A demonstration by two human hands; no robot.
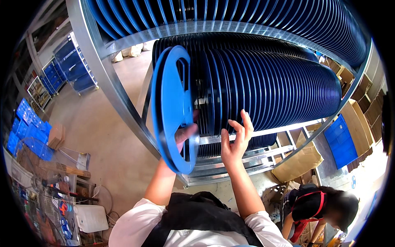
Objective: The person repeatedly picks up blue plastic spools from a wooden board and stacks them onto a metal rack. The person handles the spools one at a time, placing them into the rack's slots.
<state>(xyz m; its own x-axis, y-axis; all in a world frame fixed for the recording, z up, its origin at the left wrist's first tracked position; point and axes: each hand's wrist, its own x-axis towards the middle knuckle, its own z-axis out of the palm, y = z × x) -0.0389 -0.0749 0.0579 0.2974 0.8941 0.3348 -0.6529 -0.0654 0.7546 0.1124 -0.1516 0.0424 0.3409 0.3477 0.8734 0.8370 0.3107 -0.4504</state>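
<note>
One reel (168, 103), gripped by the left hand (183, 135), stands apart at left, while a long row (279, 88) already lines the rack (108, 76) near the empty, loosely spread right hand (237, 144).

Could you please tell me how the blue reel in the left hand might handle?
The blue reel is probably light for its size, given its large cutouts. Its rim shows a smooth curve, so it seems stiff. Being round, it could roll if set on edge.
</note>
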